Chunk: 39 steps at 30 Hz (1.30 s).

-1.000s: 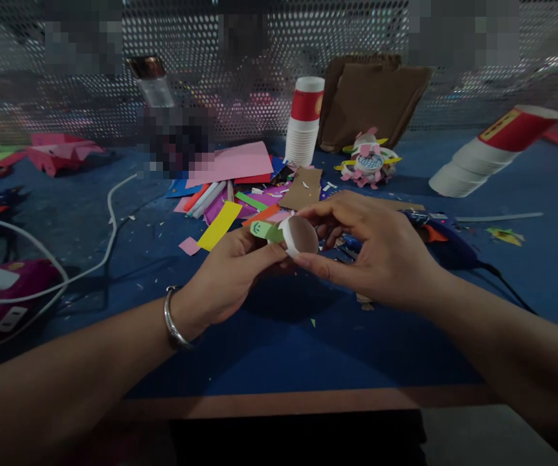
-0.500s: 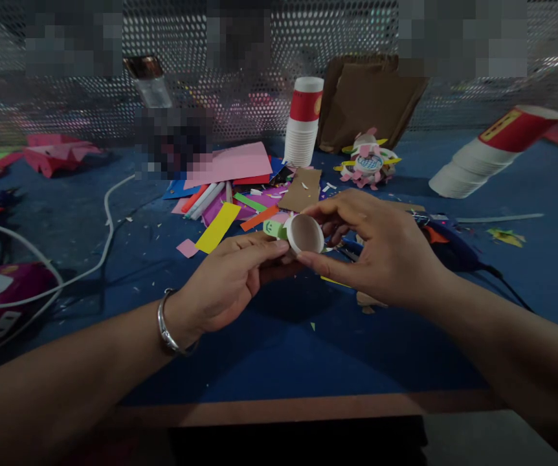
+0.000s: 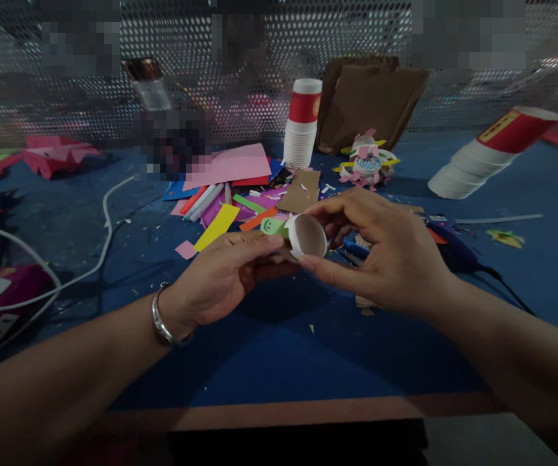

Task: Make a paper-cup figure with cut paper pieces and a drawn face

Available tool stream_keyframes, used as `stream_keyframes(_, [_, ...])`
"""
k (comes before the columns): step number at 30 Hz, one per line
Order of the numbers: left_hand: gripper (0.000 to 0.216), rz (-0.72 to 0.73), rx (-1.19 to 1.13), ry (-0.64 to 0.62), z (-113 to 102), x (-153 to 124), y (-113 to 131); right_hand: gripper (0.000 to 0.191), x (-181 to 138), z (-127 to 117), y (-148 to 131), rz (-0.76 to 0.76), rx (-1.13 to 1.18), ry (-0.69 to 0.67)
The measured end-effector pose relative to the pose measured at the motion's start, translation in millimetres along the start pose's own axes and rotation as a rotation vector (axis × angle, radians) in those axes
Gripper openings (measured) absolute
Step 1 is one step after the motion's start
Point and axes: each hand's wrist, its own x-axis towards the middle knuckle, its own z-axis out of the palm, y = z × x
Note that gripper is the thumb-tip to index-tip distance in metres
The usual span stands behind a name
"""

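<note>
A short white paper cup piece is held between both hands above the blue table, its hollow side turned toward me. On its left side sticks out a green paper piece with a smiling face drawn on it. My left hand is closed on the left side of the cup piece, thumb on top near the green paper. The thumb and fingers of my right hand grip the opposite edge. Just behind, a decorated cup figure with pink and yellow paper bits rests on the table.
A stack of paper cups stands at the back, and another stack leans at right. Coloured paper, markers and scraps lie in the middle. A blue glue gun lies beside my right hand. A white cable crosses the left.
The cup piece has tilted a little, so more of its outer wall shows below the rim. My left hand has shifted slightly left; both hands keep their hold.
</note>
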Motion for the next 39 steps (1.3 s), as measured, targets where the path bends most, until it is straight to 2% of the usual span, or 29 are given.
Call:
stream_keyframes(4, [0.014, -0.031, 0.054, 0.003, -3.4, -0.6, 5.2, 0.032, -1.5, -4.1, -3.8, -0.018, 0.006, 0.02])
stream_keyframes(10, [0.018, 0.062, 0.101, -0.128, -8.1, 3.1, 5.6, 0.033, -3.2, -5.8, -4.7, -0.033, 0.044, 0.01])
stream_keyframes(21, [0.018, 0.118, 0.136, -0.192, -14.9, 8.4, -2.5, 0.041, -3.9, -2.8, -2.5, -0.08, 0.035, 0.025])
stream_keyframes(32, [0.034, 0.152, 0.182, -0.113, -3.4, 5.5, -0.6, 0.034, -3.6, -2.5, -6.6, -0.042, -0.042, 0.047])
stream_keyframes(39, [0.024, 0.218, 0.305, -0.159, -6.1, 6.6, -0.4, 0.032, -4.2, -4.5, -8.3, -0.036, -0.073, 0.025])
